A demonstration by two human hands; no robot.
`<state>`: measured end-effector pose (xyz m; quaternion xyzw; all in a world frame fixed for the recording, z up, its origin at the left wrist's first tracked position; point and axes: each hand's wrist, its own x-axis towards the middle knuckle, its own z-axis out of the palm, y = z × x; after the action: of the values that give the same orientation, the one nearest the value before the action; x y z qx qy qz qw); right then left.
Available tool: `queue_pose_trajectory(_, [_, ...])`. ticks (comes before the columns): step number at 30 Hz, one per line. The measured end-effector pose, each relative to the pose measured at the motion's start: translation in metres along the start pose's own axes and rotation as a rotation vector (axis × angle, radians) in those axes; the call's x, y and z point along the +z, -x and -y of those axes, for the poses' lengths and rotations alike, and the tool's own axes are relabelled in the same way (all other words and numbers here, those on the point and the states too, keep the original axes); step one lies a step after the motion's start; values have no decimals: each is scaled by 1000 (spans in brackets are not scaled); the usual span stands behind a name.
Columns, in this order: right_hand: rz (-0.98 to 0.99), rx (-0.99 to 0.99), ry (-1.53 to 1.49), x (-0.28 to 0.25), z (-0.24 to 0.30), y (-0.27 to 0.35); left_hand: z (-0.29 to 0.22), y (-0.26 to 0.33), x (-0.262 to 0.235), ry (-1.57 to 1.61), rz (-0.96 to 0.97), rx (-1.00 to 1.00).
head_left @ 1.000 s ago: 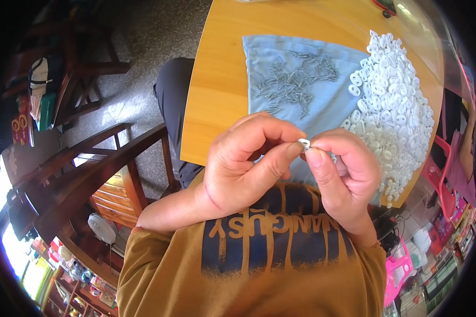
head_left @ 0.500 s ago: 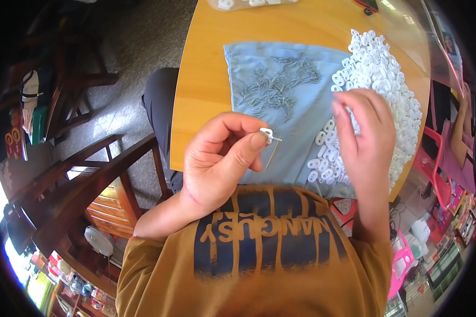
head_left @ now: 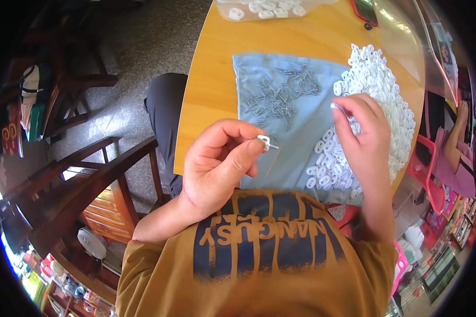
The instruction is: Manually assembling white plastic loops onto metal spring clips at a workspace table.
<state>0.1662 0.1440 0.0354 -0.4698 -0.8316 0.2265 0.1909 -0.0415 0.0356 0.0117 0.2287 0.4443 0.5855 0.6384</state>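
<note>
In the left grip (head_left: 217,165), pinches a small white piece (head_left: 265,140) over blue cloth (head_left: 291,174), with a thin spring (head_left: 274,147) jutting rightward. Seems light, stiff, slippery: take by the rim, clear of the coil. Holds right grip (head_left: 362,126) narrow near the white heap (head_left: 374,74); cannot tell its contents.

Left hand (head_left: 217,164): pinches a white plastic piece (head_left: 265,140), thin coil spring (head_left: 274,147) jutting right.
Right hand (head_left: 362,127): small white bit (head_left: 334,106) at the fingertips.
Blue cloth (head_left: 296,161): metal springs (head_left: 285,95) scattered on its far part.
Counter (head_left: 206,95), right: heap of white two-holed ovals (head_left: 381,79).
Counter, far: clear container (head_left: 248,19) with white pieces.
</note>
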Motion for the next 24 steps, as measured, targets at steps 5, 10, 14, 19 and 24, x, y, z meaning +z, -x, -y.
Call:
queue_pose_trajectory(5, [55,364,-886,4,40,22,-10,-11,9,211,176,-51])
queue_pose_trajectory(10, [139,320,-1037,8,55,28,-15,-15,21,212,104,-92])
queue_pose_trajectory(14, [205,315,-960,6,58,23,-12,-13,20,219,96,-89])
queue_pose_trajectory(19, [168,300,-955,8,63,23,-10,-10,22,239,88,-99])
queue_pose_trajectory(24, [75,317,-1159,17,58,29,-5,-9,21,272,180,-128])
